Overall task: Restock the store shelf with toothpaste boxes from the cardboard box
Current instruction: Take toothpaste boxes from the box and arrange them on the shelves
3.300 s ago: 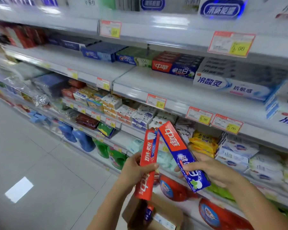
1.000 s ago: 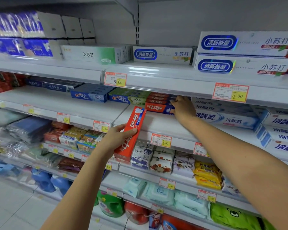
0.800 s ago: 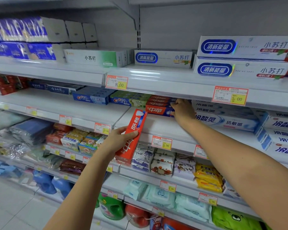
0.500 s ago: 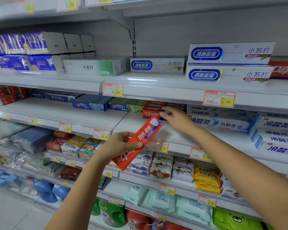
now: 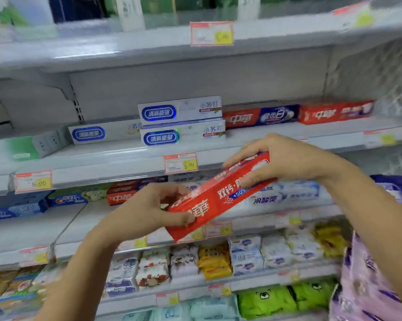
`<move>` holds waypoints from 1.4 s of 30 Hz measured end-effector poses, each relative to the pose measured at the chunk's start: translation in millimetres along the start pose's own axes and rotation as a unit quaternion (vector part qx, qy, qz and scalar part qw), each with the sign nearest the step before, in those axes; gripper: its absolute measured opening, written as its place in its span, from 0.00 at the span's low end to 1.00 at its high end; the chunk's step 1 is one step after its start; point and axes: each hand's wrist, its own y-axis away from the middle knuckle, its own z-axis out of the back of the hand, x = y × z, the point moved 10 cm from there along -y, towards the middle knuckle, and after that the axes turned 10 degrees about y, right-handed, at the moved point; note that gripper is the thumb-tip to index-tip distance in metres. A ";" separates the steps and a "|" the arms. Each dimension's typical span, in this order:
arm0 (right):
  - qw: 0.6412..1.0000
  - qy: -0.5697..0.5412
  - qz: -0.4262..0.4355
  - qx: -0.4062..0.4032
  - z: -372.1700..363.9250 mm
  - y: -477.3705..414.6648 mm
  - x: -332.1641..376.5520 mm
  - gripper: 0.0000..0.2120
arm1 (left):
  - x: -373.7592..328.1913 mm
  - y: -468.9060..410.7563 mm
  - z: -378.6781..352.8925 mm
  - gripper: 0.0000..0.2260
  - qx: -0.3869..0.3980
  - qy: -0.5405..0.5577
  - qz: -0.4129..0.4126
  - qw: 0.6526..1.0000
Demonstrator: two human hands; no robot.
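Observation:
A red toothpaste box (image 5: 215,198) with white lettering is held tilted in front of the shelves, its right end higher. My left hand (image 5: 149,209) grips its lower left end. My right hand (image 5: 281,158) grips its upper right end from above. Behind the box, a red and blue stack of toothpaste boxes (image 5: 123,193) lies on the middle shelf (image 5: 98,212). On the shelf above lie a red and blue box (image 5: 260,117) and a red box (image 5: 334,112) of the same brand. The cardboard box is out of view.
White and blue toothpaste boxes (image 5: 181,121) are stacked on the upper shelf, with price tags (image 5: 181,162) along the shelf edges. Blue boxes (image 5: 65,200) lie at the left. Soap packs (image 5: 214,260) fill the lower shelf. A purple patterned package (image 5: 371,286) hangs at the right.
My right hand left the stack on the middle shelf and took hold of the red box's upper end. The view swung up and to the right, and is blurred.

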 end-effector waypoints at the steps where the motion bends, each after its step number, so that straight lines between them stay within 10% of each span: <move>1: 0.999 0.023 -0.012 -0.024 17.9 9.5 -8.7 0.19 | -17.6 -10.2 -4.3 0.15 -0.016 -0.011 -0.024 1.000; 9: 0.955 0.257 -0.045 -0.139 130.6 32.2 -44.7 0.20 | -128.5 -108.0 -40.7 0.18 -0.103 -0.071 -0.153 0.980; 13: 0.948 0.251 -0.109 -0.164 189.9 36.3 -110.3 0.18 | -134.8 -150.6 -49.5 0.32 -0.152 -0.105 -0.169 0.968; 17: 0.941 0.213 -0.193 -0.181 228.0 43.8 -194.0 0.18 | -127.5 -180.0 -82.3 0.27 -0.123 -0.203 -0.141 0.961; 42: 0.894 0.348 -0.255 -0.122 218.0 27.1 -282.8 0.24 | -127.5 -217.3 -120.6 0.24 -0.143 -0.287 -0.203 0.925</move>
